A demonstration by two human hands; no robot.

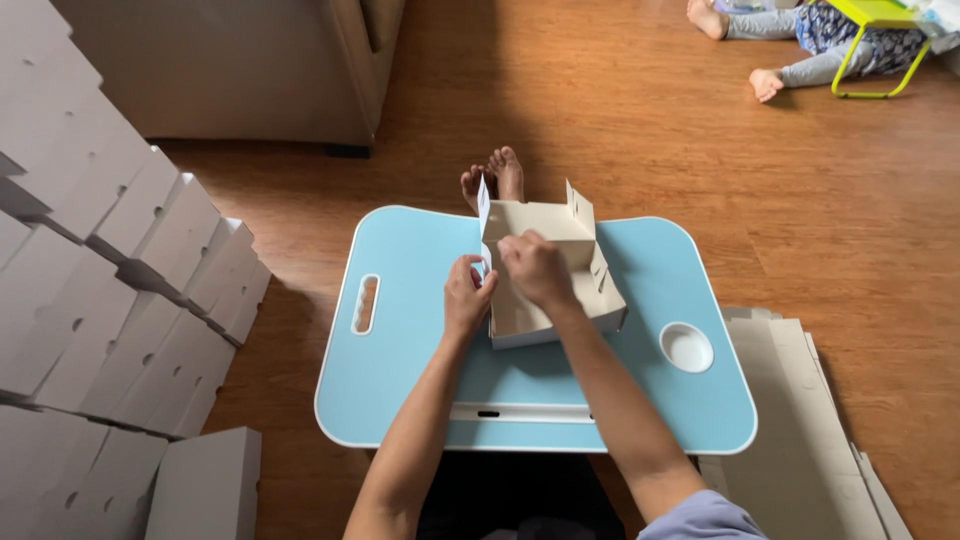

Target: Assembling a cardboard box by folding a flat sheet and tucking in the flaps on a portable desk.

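Looking down from the head camera, both hands are on a half-folded pale grey cardboard box (553,285) that sits on a light blue plastic lap table with rounded corners (420,380). The box is near the far middle of the tabletop, its flaps standing up at the back.

The left hand (466,296) is at the box's left side, fingers curled together and pinching the edge of a side flap. The right hand (537,268) lies on top of the box's front part, fingers bent and pressed down on the cardboard, right next to the left hand, almost touching it.

The table has a slot handle (366,304) on the left and a round white cup recess (687,347) on the right. Past the far edge, the person's own bare feet (493,178) poke out on the brown wooden floor (640,120).

On the left there's a big stack of finished white boxes (110,290), piled at a slant. On the right, beside the table, lies a pile of flat unfolded cardboard sheets (790,410). Top right corner, another person's legs (780,50) rest on the floor by a small lime-green frame table (880,40), well apart from the work.
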